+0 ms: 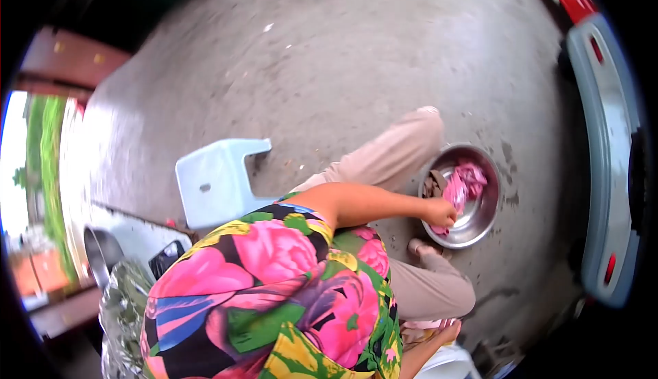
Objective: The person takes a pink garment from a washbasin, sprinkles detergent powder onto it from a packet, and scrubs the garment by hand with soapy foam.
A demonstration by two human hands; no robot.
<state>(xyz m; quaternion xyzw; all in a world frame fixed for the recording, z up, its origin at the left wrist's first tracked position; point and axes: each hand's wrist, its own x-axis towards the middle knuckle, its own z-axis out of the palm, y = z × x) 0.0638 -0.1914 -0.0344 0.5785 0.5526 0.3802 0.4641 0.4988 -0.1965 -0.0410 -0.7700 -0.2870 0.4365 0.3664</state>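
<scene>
Towards three o'clock sits a smooth basin [495,197] of bright, glossy metal, its walls throwing back light; the pink bundle [456,190] in it is crumpled and shiny, thin plastic or wet cloth, hard to say which, while the brown bundle [433,184] beside it looks like matt, creased cloth. At nine o'clock the pale-blue stool [216,180] is smooth plastic with a soft sheen. The floor [329,70] at twelve resembles worn concrete, mostly matt and speckled. Towards six, the floral top [274,283] is soft printed cloth; the beige trousers [394,146] are matt fabric. At eight, clear film [123,317] glitters, wrinkled and glossy
</scene>
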